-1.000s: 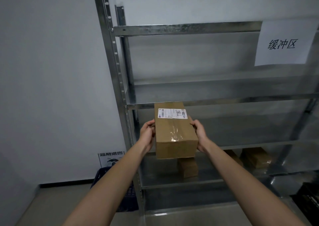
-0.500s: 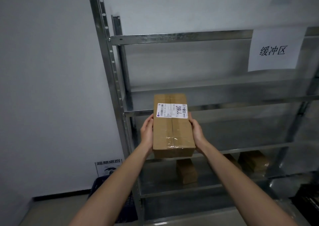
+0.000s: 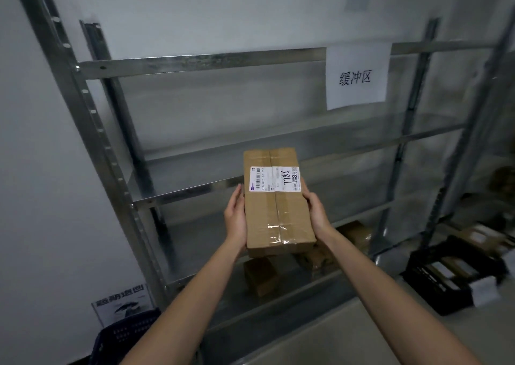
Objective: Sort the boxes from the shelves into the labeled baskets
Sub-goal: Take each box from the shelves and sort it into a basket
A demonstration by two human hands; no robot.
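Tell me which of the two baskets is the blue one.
The blue basket stands at lower left, under the printed sign; the black basket, on the floor at right, holds boxes.

The cardboard box (image 3: 278, 214) is plain brown, with a glossy clear tape strip (image 3: 274, 225) down its middle and a white label (image 3: 274, 179) printed in black, barcode stripes included. Behind it the shelving (image 3: 195, 61) is mottled silver-grey metal. At 1 o'clock a white paper sign (image 3: 356, 77) bears black characters. At 7 o'clock the blue basket (image 3: 125, 334) is dark, patterned with small holes; at 4 o'clock sits the black basket (image 3: 434, 295).
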